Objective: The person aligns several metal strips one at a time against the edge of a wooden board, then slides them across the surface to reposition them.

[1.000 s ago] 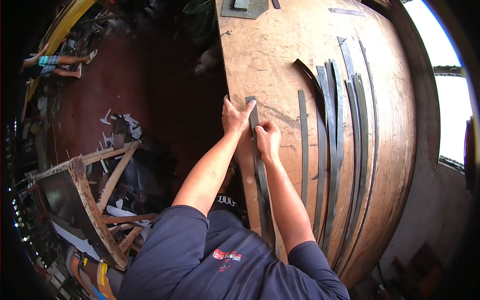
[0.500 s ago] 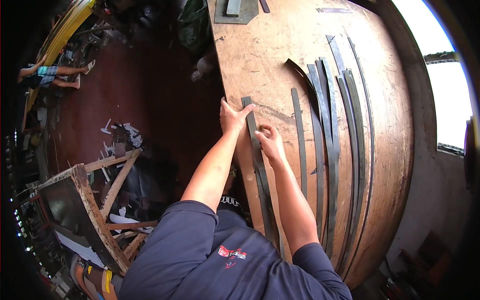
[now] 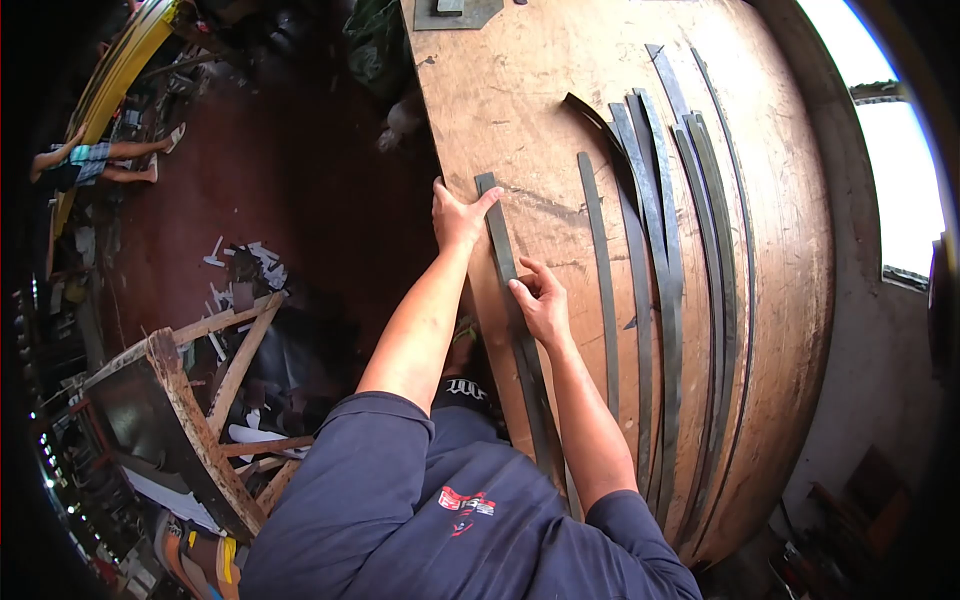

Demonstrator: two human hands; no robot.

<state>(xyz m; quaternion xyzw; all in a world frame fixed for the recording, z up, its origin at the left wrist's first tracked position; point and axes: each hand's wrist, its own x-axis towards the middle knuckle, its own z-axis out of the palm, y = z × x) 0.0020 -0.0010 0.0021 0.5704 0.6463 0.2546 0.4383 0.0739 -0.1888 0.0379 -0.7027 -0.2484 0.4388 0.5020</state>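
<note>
A dark strip (image 3: 503, 250) lies along the left edge of the wooden table (image 3: 510, 90), running from near the person's body towards the far side. The left hand (image 3: 460, 217) grasps it close to its far end, thumb laid on top and fingers down at the table's edge. Nearer, the right hand (image 3: 543, 305) is just right of the strip, thumb at its border and fingers curled; whether it pinches anything cannot be told. Further right lies a single short strip (image 3: 598, 240), then a cluster of long strips (image 3: 665, 290), one with its far end curling to the left, then another bundle (image 3: 715, 250) and a thin strip (image 3: 737, 180). At the table's far left corner sits a flat plate (image 3: 470, 20). On the left, below the table, stand a wooden frame (image 3: 203, 430) and, beyond it, white scraps (image 3: 265, 262) on the reddish floor (image 3: 280, 180). Far left, another person's legs (image 3: 130, 150) show; a bright window (image 3: 910, 190) is at right.
</note>
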